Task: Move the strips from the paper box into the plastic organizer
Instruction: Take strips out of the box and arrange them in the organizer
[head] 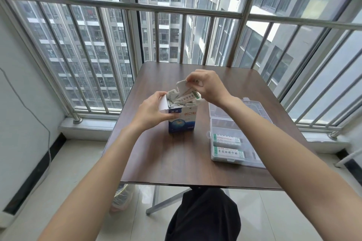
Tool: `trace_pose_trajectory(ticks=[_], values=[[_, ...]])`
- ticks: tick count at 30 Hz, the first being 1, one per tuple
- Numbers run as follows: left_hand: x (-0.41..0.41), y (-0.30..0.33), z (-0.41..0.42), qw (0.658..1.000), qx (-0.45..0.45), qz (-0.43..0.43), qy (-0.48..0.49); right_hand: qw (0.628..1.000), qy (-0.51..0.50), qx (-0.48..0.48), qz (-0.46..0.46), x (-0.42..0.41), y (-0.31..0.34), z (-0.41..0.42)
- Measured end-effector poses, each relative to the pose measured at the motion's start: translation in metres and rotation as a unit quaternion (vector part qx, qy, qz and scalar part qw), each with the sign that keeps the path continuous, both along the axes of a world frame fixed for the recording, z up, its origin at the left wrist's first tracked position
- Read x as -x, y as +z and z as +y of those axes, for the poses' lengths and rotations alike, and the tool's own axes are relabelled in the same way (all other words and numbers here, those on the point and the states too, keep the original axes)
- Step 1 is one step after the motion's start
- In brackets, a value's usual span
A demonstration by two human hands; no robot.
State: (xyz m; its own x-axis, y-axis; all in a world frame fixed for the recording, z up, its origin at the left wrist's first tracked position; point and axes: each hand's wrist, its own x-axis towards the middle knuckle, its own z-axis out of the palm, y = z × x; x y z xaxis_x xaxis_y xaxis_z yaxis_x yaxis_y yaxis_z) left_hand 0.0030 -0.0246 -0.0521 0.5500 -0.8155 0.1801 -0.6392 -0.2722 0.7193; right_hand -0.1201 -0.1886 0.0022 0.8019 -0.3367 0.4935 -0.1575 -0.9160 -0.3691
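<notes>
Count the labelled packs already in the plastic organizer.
2. One labelled pack sits in the plastic organizer, mid-section; a second labelled pack lies just nearer the person. Others may be hidden behind the translucent walls.

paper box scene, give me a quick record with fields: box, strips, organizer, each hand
paper box: upright on table, top flaps open
strips: heaped in the box's open top
plastic organizer: right of box, lid open, some strips already inside
left hand: grips box's upper left side
right hand: pinching at the box's top, exact item unclear
</notes>
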Motion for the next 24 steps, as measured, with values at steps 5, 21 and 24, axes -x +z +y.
trace_pose_trajectory(ticks=[5, 21, 24], values=[[-0.001, 0.000, -0.002, 0.999, -0.020, -0.029, -0.004, 0.997, 0.007, -0.050, -0.054, 0.002, 0.005, -0.002], [0.013, 0.068, -0.045, 0.990, 0.066, 0.061, -0.110, 0.945, 0.072, -0.289, -0.133, 0.010, 0.023, -0.007], [0.020, 0.089, -0.049, 0.973, 0.079, 0.124, -0.179, 0.924, 0.072, -0.332, -0.174, 0.017, 0.033, -0.005]])
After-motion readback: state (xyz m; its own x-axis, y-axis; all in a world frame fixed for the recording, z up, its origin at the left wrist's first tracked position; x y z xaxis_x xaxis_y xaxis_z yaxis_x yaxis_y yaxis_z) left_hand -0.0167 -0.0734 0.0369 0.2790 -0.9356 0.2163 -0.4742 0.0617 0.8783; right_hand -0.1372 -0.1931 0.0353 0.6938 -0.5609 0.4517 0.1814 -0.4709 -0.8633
